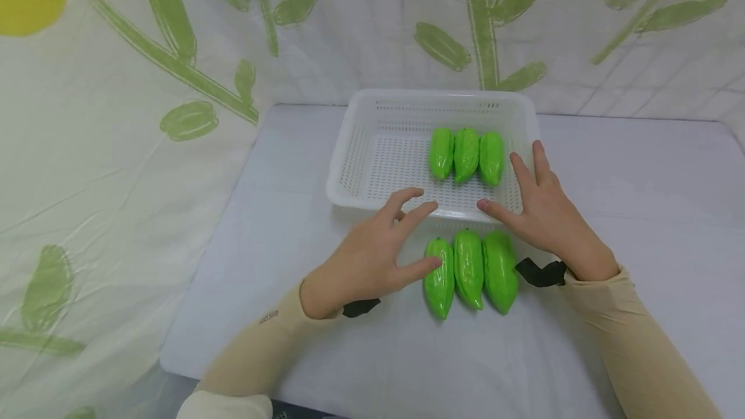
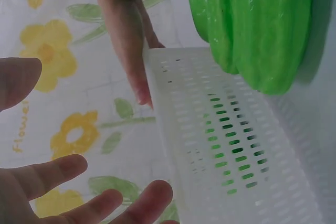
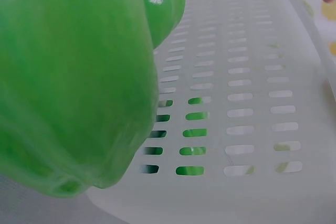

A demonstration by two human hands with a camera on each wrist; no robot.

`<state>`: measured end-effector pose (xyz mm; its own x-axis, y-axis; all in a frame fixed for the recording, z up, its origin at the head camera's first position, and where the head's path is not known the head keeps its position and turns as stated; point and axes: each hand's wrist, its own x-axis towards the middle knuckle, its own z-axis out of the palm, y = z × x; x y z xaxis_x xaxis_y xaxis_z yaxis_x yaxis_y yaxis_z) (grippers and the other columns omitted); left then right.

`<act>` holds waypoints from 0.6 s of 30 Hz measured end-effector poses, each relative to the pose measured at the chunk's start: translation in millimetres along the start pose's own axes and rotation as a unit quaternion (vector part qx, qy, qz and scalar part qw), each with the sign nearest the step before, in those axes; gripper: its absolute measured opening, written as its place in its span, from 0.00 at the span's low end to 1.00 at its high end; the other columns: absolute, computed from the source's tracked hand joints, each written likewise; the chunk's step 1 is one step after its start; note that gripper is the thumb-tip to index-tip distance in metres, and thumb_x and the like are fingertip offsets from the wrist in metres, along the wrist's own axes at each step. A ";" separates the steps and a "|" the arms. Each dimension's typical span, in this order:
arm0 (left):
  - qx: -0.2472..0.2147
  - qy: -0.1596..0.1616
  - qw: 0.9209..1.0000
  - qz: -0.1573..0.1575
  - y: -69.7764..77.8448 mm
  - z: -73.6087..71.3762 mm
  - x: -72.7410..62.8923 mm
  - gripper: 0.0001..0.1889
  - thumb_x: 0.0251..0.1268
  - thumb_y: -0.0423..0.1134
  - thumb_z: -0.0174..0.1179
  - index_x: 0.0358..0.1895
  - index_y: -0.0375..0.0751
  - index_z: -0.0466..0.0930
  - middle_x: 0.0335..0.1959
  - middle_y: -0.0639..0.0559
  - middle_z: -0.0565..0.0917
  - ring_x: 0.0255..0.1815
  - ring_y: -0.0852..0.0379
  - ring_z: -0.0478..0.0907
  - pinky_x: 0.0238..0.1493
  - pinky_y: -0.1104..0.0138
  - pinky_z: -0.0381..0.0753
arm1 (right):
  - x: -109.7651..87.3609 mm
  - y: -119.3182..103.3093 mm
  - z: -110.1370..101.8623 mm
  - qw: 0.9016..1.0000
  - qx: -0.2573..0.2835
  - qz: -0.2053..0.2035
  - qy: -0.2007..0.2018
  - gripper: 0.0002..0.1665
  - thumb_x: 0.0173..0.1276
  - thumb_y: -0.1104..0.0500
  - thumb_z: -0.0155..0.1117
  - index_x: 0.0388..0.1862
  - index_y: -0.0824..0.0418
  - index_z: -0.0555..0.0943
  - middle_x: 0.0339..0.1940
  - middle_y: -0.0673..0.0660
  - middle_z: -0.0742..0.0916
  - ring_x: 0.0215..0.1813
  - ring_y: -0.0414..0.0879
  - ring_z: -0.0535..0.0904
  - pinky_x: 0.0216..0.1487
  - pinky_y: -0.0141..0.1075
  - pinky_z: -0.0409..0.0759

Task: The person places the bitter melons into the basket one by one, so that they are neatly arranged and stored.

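Observation:
Three glossy green peppers [image 1: 466, 155] lie side by side in the right half of a white perforated basket [image 1: 343, 170]. In front of it on the table, three more green peppers [image 1: 468, 270] form a second row. My left hand [image 1: 372, 254] is by the basket's front rim, fingers spread; in the head view its thumb overlaps the leftmost table pepper, and contact cannot be told. At the basket's right front corner, my right hand [image 1: 544, 209] has its fingers apart and holds nothing. The left wrist view shows left fingers [image 2: 58, 171] apart, gripping nothing.
The basket stands at the back of a table [image 1: 250, 212] with a pale cover. Behind and to the left hangs a white cloth [image 1: 372, 24] printed with leaves and yellow flowers. Black straps [image 1: 541, 273] show at the wrists.

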<state>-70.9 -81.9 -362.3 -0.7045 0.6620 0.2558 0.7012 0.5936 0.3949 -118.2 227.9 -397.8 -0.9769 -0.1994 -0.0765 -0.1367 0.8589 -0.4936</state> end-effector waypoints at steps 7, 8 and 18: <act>-0.024 -0.025 0.999 -0.026 1.4 18.2 -11.5 0.39 0.69 0.58 0.66 0.78 0.46 0.66 0.78 0.44 0.62 0.56 0.55 0.80 0.37 0.67 0.82 | 1.2 0.8 -0.4 1.000 -0.004 -0.001 0.000 0.67 0.70 0.27 0.61 0.88 0.61 0.40 0.85 0.63 0.29 0.80 0.83 0.46 0.68 0.80 0.57; -0.024 -0.027 0.999 -0.026 1.7 20.7 -12.7 0.39 0.70 0.58 0.66 0.78 0.46 0.65 0.79 0.44 0.62 0.57 0.54 0.80 0.36 0.67 0.82 | 1.5 1.1 -0.4 1.000 -0.004 -0.002 0.000 0.67 0.70 0.27 0.60 0.88 0.61 0.40 0.85 0.63 0.29 0.80 0.83 0.46 0.68 0.80 0.57; -0.014 -0.047 0.999 -0.017 0.6 53.2 -19.3 0.41 0.70 0.59 0.66 0.79 0.45 0.64 0.77 0.41 0.62 0.51 0.56 0.80 0.36 0.69 0.83 | 1.3 2.4 0.6 1.000 -0.002 -0.003 0.001 0.67 0.70 0.27 0.61 0.87 0.62 0.41 0.85 0.63 0.29 0.80 0.83 0.45 0.69 0.79 0.56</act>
<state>-51.0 -69.9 -414.0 -0.7140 0.6821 0.1582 0.6724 0.6050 0.4265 -119.7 229.4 -399.6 -0.9764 -0.2037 -0.0721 -0.1432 0.8599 -0.4899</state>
